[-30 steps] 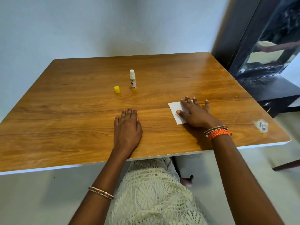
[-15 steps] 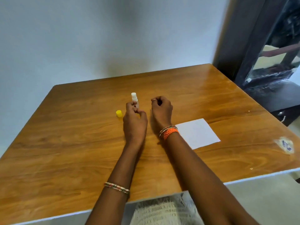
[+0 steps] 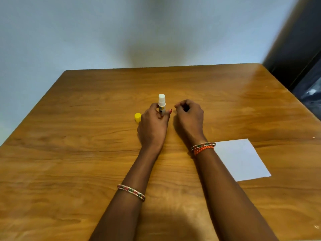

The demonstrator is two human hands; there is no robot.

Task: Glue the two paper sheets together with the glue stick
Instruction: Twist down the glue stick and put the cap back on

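An uncapped white glue stick [image 3: 161, 103] stands upright near the middle of the wooden table [image 3: 86, 162]. My left hand [image 3: 153, 126] pinches its lower body between thumb and fingers. Its yellow cap [image 3: 137, 117] lies on the table just left of that hand. My right hand [image 3: 189, 119] hovers close to the right of the stick with its fingers curled and nothing in them. A white paper sheet [image 3: 241, 160] lies flat at the right, beside my right forearm. I cannot tell whether it is one sheet or two stacked.
A pale wall rises behind the table's far edge. A dark cabinet [image 3: 298, 49] stands at the back right corner. Bare wood surrounds the hands on the left and at the front.
Both hands left the near part of the table and reached forward. My left hand took hold of the glue stick, and my right hand came off the paper and curled beside it.
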